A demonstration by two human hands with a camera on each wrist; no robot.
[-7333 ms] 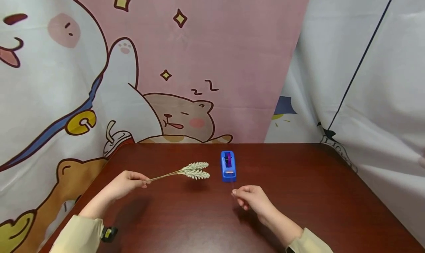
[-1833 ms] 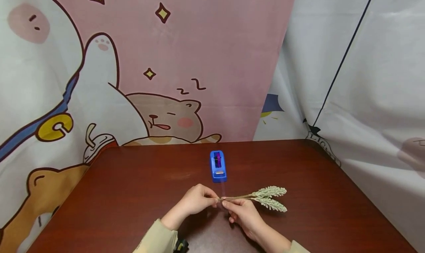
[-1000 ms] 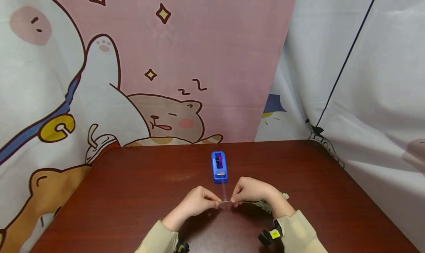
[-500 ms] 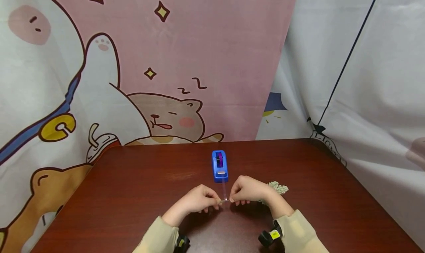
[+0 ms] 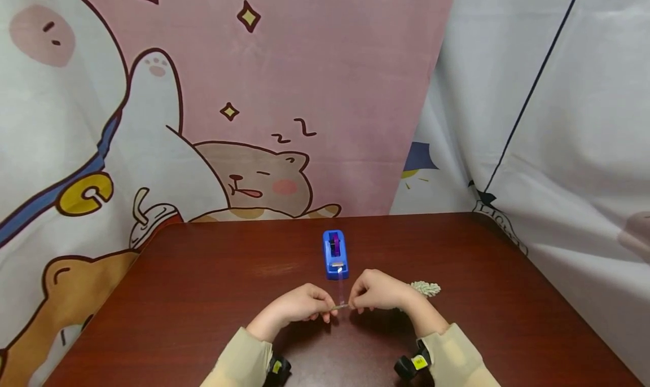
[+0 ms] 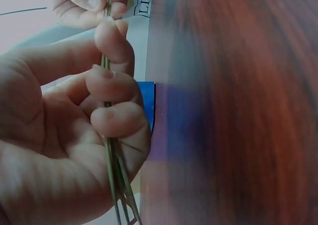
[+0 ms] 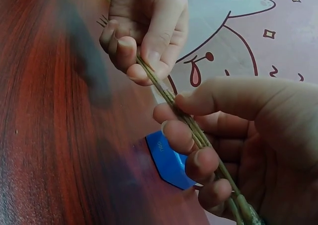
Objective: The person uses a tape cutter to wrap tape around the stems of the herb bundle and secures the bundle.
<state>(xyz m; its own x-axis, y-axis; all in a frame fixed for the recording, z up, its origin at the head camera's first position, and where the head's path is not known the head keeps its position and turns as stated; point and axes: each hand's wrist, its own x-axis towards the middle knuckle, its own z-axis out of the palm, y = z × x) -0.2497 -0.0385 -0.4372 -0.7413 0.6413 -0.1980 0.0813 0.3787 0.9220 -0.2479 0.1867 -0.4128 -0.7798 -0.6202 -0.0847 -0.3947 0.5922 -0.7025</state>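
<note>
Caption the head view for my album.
Left hand and right hand pinch wheat-like stems near a blue tape dispenser.

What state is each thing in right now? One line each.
Left hand: fingers curled round the stems
Right hand: fingers gripping the same stems
Stems: bundled, held between both hands
Pale green flower heads: partly hidden
Blue tape dispenser: upright on the table, loaded
Clear tape strip: pulled out, reaching the stems; looks uncut
Cartoon-print curtain: hanging behind the table

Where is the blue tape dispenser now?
In the head view, the dispenser sits centrally on the table, just beyond the left hand and right hand.
</note>
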